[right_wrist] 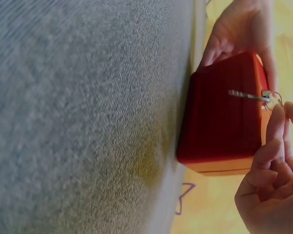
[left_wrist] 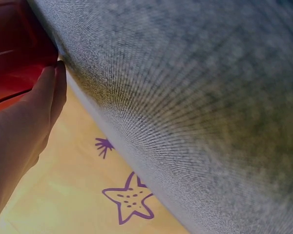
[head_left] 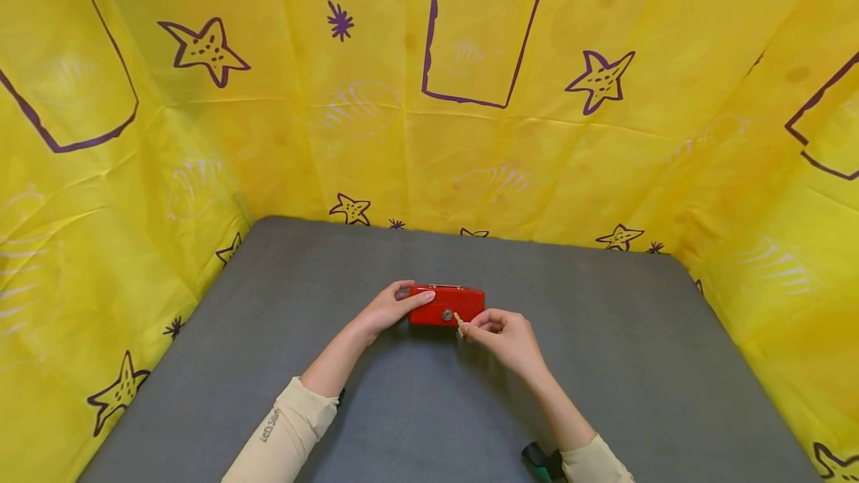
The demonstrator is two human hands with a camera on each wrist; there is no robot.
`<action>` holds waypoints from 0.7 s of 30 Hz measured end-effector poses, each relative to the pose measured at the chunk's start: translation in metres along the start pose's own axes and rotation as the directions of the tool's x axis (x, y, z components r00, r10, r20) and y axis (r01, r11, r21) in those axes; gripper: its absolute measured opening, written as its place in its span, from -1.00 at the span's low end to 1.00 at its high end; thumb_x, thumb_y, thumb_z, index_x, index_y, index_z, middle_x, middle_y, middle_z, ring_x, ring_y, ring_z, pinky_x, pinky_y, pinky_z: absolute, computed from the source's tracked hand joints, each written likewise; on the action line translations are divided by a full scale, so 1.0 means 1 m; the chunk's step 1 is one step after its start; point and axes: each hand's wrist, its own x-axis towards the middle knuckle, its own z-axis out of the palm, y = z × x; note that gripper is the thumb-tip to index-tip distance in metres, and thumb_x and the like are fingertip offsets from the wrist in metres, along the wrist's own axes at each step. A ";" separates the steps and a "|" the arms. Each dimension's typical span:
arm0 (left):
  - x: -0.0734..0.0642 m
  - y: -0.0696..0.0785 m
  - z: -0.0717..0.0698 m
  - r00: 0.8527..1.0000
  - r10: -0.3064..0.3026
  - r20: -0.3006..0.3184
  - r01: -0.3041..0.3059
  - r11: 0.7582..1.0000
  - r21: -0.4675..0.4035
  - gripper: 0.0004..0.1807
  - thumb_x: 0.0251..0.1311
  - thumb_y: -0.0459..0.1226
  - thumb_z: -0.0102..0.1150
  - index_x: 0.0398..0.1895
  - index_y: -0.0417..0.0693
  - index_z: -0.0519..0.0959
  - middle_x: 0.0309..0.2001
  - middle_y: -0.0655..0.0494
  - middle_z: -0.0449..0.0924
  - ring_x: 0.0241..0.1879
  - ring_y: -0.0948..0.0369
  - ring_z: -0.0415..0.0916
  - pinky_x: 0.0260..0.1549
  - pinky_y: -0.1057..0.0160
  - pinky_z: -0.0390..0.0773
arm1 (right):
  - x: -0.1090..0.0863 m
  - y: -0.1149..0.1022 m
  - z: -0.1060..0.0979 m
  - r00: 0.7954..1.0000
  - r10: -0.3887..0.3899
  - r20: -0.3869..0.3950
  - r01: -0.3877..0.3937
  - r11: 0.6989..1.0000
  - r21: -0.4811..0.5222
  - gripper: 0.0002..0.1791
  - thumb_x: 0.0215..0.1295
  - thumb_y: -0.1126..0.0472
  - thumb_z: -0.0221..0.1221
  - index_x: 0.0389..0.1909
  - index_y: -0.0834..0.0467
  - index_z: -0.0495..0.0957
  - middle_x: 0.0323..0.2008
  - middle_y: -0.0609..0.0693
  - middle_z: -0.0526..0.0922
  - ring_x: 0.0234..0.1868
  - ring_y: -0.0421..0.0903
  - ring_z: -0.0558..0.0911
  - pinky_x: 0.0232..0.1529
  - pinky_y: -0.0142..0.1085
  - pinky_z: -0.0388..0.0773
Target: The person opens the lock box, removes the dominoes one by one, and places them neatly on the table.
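Observation:
A small red cash box [head_left: 429, 311] stands on the grey table, a round silver lock [head_left: 447, 314] on its front and a thin handle [head_left: 446, 286] folded on its lid. My left hand [head_left: 389, 309] grips its left end, thumb across the front and fingers round behind; the left wrist view has this hand [left_wrist: 27, 122] against the box's red side [left_wrist: 19, 48]. Between thumb and fingertips, my right hand [head_left: 506, 338] pinches a small key [head_left: 458, 318] just right of the lock. In the right wrist view, a metal key [right_wrist: 246, 95] hangs by a ring near the right fingertips [right_wrist: 278, 114].
The grey table [head_left: 302, 259] spreads around the box on all sides. Yellow cloth [head_left: 403, 147] printed with purple stars and frames walls it in at the back and both sides. A dark strap [head_left: 542, 461] is by the right sleeve.

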 end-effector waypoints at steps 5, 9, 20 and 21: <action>0.000 0.000 0.000 1.000 -0.001 -0.001 0.001 1.000 0.002 -0.01 -0.24 0.30 0.26 0.25 -0.02 0.26 0.21 -0.08 0.29 0.15 -0.02 0.23 0.09 -0.10 0.26 | 0.000 -0.003 0.005 0.999 -0.033 -0.005 0.033 0.999 -0.024 -0.77 -0.02 -0.13 0.32 -0.58 -0.08 0.61 -0.63 -0.20 0.62 -0.54 -0.17 0.53 -0.54 -0.35 0.38; 0.001 0.000 0.000 1.000 0.002 0.004 -0.002 1.000 -0.007 -0.01 -0.23 0.29 0.26 0.26 -0.03 0.26 0.22 -0.08 0.28 0.16 -0.02 0.23 0.10 -0.10 0.25 | 0.000 -0.007 0.007 0.998 -0.058 0.007 0.058 0.997 -0.052 -0.79 0.00 -0.10 0.32 -0.60 -0.09 0.60 -0.65 -0.22 0.61 -0.57 -0.19 0.53 -0.57 -0.36 0.37; 0.001 -0.001 0.000 1.000 0.024 0.019 -0.024 0.999 -0.031 -0.05 -0.20 0.25 0.28 0.25 -0.02 0.27 0.20 -0.06 0.31 0.14 0.00 0.26 0.10 -0.05 0.26 | 0.003 -0.013 0.008 0.998 -0.064 0.028 0.066 0.995 -0.076 -0.77 0.01 -0.11 0.31 -0.63 -0.08 0.60 -0.66 -0.07 0.61 -0.62 -0.15 0.49 -0.68 -0.37 0.21; 0.001 -0.001 0.000 1.000 0.024 0.019 -0.024 0.999 -0.030 -0.05 -0.20 0.25 0.28 0.25 -0.03 0.27 0.20 -0.06 0.30 0.14 0.00 0.26 0.10 -0.05 0.26 | 0.004 -0.013 0.008 0.998 -0.063 0.026 0.065 0.995 -0.076 -0.76 0.01 -0.12 0.31 -0.63 -0.07 0.60 -0.66 -0.06 0.62 -0.61 -0.15 0.49 -0.68 -0.36 0.21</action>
